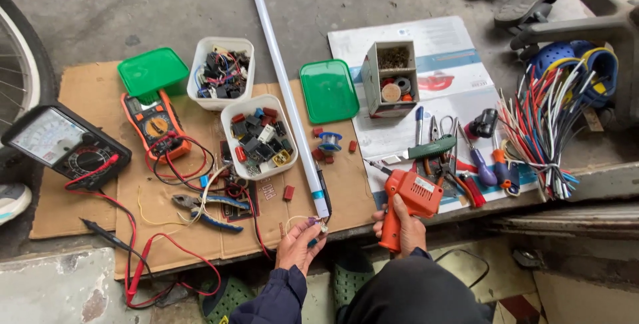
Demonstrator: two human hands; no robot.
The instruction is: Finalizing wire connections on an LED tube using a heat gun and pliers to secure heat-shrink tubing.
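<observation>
My right hand [400,229] grips the handle of an orange pistol-shaped soldering gun [407,194], its metal tip pointing left toward the near end of a long white tube lamp [283,77]. My left hand [299,244] pinches small wires and a tiny part [317,225] right at the lamp's near end cap [321,203]. The lamp lies across the cardboard [86,91] and runs away to the top of the view.
Two white tubs of small parts [258,139] [221,71] with green lids [329,91] [152,71] beside them. An orange multimeter [155,123], an analogue meter [66,145] with red and black leads, blue pliers [203,208], a parts box [393,77], screwdrivers, scissors, a wire bundle [542,127].
</observation>
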